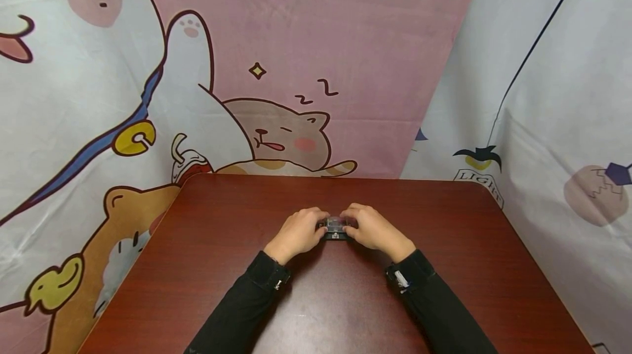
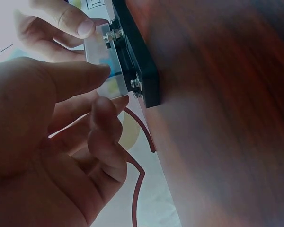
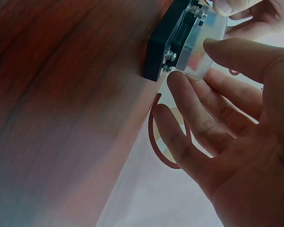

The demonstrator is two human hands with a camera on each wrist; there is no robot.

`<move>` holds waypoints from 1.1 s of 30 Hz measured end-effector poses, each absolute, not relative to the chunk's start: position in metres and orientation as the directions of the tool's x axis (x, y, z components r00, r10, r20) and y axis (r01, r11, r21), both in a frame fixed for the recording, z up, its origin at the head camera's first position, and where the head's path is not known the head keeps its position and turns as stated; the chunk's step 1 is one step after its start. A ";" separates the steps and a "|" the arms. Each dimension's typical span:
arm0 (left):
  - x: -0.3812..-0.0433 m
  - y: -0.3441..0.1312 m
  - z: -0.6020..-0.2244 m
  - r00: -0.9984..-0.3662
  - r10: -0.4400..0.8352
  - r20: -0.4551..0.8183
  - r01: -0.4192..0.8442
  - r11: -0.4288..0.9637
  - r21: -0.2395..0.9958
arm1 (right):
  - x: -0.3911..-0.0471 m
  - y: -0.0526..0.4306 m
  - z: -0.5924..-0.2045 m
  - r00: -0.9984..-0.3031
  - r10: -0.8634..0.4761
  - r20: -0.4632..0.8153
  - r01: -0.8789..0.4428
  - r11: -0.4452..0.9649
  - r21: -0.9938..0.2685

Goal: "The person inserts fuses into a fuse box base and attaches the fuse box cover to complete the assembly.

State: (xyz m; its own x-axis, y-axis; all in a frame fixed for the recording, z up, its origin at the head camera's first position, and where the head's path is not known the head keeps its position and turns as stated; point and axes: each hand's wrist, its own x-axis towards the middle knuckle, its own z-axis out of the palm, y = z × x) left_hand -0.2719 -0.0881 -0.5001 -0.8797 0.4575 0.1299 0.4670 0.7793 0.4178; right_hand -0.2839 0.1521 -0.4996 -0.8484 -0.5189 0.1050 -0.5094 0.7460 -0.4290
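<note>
A small black terminal block (image 1: 336,236) with metal screws sits on the table between both hands. Over its top is a clear plastic cover (image 2: 95,49), with bits of blue and yellow showing through. My left hand (image 1: 296,233) pinches one end of this cover, thumb on the near face and fingers behind. At the opposite end, my right hand (image 1: 372,229) holds the cover between thumb and fingertips. In the right wrist view, the black base (image 3: 157,52) rests on the wood and the screws show along the cover's edge. Part of the cover is hidden behind the fingers.
The brown wooden table (image 1: 222,206) spreads around the hands, its far edge a short way beyond the block. A printed cartoon cloth (image 1: 370,41) hangs behind the table and along its sides.
</note>
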 end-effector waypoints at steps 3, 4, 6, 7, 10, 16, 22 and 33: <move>-0.272 -0.088 -0.500 -0.879 0.457 0.131 0.468 0.782 0.412 | -0.284 0.152 -0.499 -0.848 -0.519 0.106 -0.510 0.746 -0.428; -0.272 -0.088 -0.500 -0.879 0.459 0.130 0.469 0.784 0.405 | -0.284 0.152 -0.499 -0.848 -0.520 0.106 -0.511 0.747 -0.424; -0.273 -0.087 -0.502 -0.878 0.460 0.130 0.472 0.789 0.393 | -0.285 0.152 -0.499 -0.845 -0.523 0.106 -0.516 0.748 -0.419; -0.274 -0.087 -0.503 -0.878 0.460 0.129 0.472 0.793 0.386 | -0.285 0.152 -0.499 -0.845 -0.525 0.106 -0.517 0.747 -0.419; -0.275 -0.086 -0.505 -0.877 0.463 0.125 0.475 0.799 0.369 | -0.285 0.152 -0.500 -0.844 -0.527 0.102 -0.517 0.748 -0.416; -0.275 -0.086 -0.504 -0.877 0.464 0.124 0.475 0.804 0.357 | -0.285 0.152 -0.500 -0.847 -0.523 0.097 -0.512 0.754 -0.411; -0.275 -0.087 -0.503 -0.878 0.462 0.124 0.473 0.803 0.363 | -0.284 0.150 -0.498 -0.850 -0.518 0.095 -0.508 0.760 -0.404; -0.275 -0.095 -0.491 -0.886 0.437 0.154 0.460 0.795 0.396 | -0.285 0.156 -0.493 -0.852 -0.504 0.141 -0.515 0.760 -0.395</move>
State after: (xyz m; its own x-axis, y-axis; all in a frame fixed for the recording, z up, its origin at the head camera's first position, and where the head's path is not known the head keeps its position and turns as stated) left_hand -0.2752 -0.0947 -0.4914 -0.8863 0.4368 0.1539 0.4603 0.7946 0.3958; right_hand -0.2853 0.1559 -0.4934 -0.8520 -0.5044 0.1406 -0.5154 0.7603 -0.3953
